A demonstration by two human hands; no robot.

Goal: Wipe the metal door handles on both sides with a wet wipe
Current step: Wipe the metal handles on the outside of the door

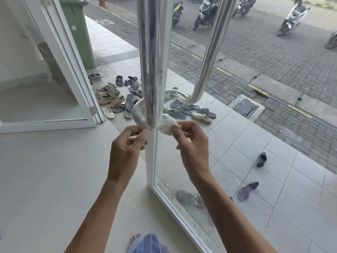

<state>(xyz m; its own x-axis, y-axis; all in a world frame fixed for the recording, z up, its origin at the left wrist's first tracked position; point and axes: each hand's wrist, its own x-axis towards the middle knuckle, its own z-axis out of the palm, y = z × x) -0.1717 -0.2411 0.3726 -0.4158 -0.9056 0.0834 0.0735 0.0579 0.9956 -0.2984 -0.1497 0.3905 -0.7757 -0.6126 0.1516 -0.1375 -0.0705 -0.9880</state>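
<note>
A: Status?

B: Right hand [191,141] pinches a bunched wipe [166,126] between thumb and fingertips, just right of the door edge [152,161]. Left hand [127,143] is curled on the other side of that edge, fingertips pinched together near the wipe's left corner. Can't tell if it actually has a bit of wipe or just touches the frame.

A: Handles?

B: Two polished tubes. Near handle [151,52] runs vertical straight above the hands, its lower elbow [138,114] just left of the wipe. Far handle [209,52] is behind the glass [200,179], curving into its mount low down.

A: Wipe touching metal?

B: Close to the bottom of the near handle, maybe touching the door edge. Contact with the tube itself is unclear.

A: Handling notes?

B: Judging by looks: wipe is limp, light, damp, and wadded up now, so little contact area. Better spread over the fingers, then wrapped round the tube. Tube is rigid, smooth, likely slick when wet, so grip round it and slide, don't dab. Door probably swings, so one hand may need to steady the frame.

A: Progress?

B: Looks like the wipe is being readjusted. Far side likely needs reaching round the edge.
</note>
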